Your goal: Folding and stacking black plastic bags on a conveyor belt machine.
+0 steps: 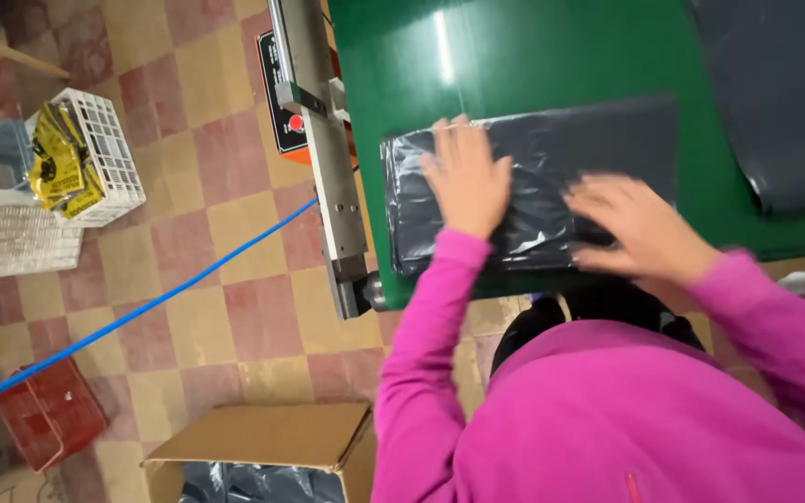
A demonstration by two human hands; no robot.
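Observation:
A flat stack of black plastic bags (552, 158) lies on the green table (514, 56). My left hand (466, 177) presses flat on the stack's left part, fingers spread. My right hand (640, 228) rests on the stack's near right part, fingers apart and pointing left. Neither hand grips anything. Both arms wear bright pink sleeves.
A grey metal sealing bar with a red button panel (314, 130) runs along the table's left edge. More black plastic (775, 84) lies at the table's far right. On the tiled floor are a white crate with yellow packets (86, 158), a blue hose (142, 307), a red crate (44, 414) and a cardboard box (263, 447).

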